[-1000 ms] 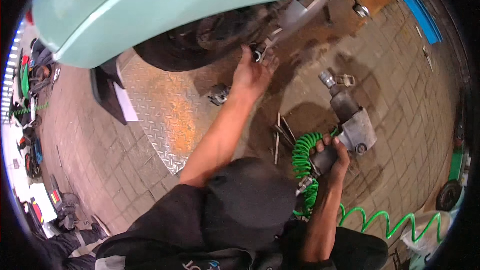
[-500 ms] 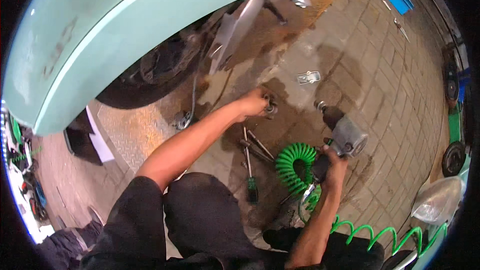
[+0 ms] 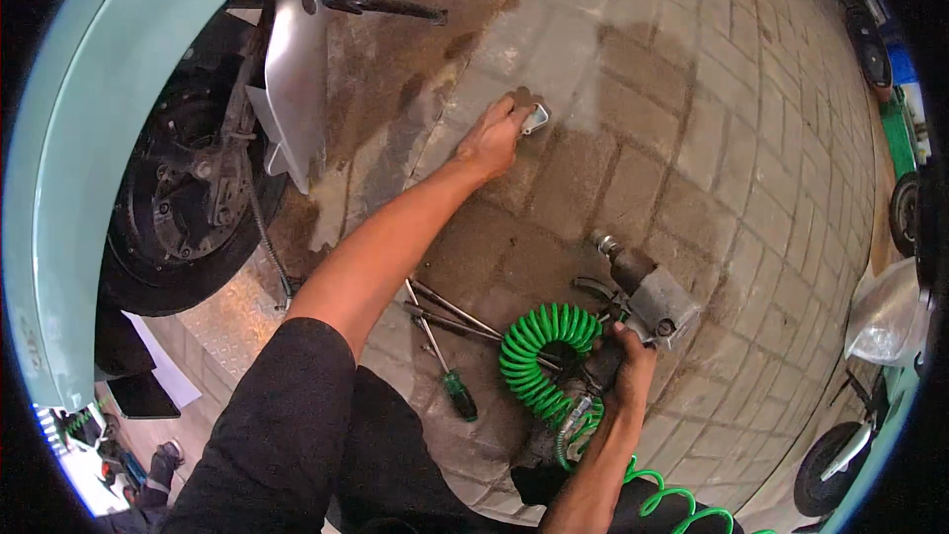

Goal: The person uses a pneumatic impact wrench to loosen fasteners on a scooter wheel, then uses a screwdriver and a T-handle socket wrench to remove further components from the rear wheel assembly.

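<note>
gripping small metal bracket [image 3: 535, 119] on paving, left hand [image 3: 491, 138]; right hand [image 3: 628, 361] clamped on impact wrench [image 3: 647, 297].

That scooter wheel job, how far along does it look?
Done: the rear wheel sits bare beneath the pale green body, its hub uncovered. In hand: the right hand grips an air impact wrench on a green coiled hose; the left hand touches a small metal part on the paving. Left: screwdriver and metal rods lie out, so reassembly seems pending.

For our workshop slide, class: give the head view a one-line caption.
Left hand reaches a small metal part on the paving; right hand grips an air impact wrench beside its green coiled hose.
</note>
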The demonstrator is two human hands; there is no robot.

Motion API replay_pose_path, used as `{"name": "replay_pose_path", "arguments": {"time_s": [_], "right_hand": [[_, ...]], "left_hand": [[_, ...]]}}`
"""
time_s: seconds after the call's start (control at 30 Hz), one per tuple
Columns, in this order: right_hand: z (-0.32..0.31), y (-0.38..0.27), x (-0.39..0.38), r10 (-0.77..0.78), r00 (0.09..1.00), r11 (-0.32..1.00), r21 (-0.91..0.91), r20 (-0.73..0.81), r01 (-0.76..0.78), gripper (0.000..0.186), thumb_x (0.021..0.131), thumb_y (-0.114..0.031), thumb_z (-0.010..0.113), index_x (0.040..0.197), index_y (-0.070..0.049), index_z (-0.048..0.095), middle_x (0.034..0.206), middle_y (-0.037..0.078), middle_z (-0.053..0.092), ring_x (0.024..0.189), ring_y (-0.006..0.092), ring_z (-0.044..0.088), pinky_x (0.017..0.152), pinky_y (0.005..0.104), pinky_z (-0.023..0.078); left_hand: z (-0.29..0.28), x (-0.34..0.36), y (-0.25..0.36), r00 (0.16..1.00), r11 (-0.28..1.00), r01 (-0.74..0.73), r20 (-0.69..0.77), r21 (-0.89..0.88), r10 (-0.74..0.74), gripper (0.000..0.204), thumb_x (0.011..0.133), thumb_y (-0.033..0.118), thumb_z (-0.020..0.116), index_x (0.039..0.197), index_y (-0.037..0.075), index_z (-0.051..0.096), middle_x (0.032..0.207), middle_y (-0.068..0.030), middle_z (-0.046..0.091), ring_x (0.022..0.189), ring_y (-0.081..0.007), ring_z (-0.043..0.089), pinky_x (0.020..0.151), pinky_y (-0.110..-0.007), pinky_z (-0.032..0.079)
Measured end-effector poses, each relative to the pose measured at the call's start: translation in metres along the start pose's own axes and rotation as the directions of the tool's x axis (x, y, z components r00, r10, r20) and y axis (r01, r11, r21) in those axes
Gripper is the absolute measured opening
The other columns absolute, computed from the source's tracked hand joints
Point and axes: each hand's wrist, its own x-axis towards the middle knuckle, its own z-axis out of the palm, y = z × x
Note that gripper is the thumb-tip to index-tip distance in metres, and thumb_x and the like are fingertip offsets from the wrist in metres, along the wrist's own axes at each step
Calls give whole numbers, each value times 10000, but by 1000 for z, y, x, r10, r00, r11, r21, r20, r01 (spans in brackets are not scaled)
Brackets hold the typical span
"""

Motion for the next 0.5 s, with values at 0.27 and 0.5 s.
{"name": "replay_pose_path", "arguments": {"time_s": [0.27, 0.5], "right_hand": [[19, 2, 4, -171, 985, 974, -152, 1, 169, 263, 749, -147, 682, 938, -6, 564, 740, 79, 596, 580, 208, 597, 528, 330, 490], [6, 21, 19, -191, 981, 975, -118, -32, 186, 260, 752, -150, 680, 945, -14, 570, 749, 65, 606, 597, 198, 595, 545, 317, 488]], "left_hand": [[-31, 2, 11, 1000, 997, -9, -5, -82, 8, 619, 785, -60, 559, 1364, 108, 420, 1199, -172, 550, 1069, -362, 526, 934, -425, 439], [-36, -8, 8, 1000, 945, 12, 11, -327, -9, 572, 776, -62, 576, 1312, 84, 439, 1212, -169, 540, 1095, -363, 538, 947, -439, 438]]}}
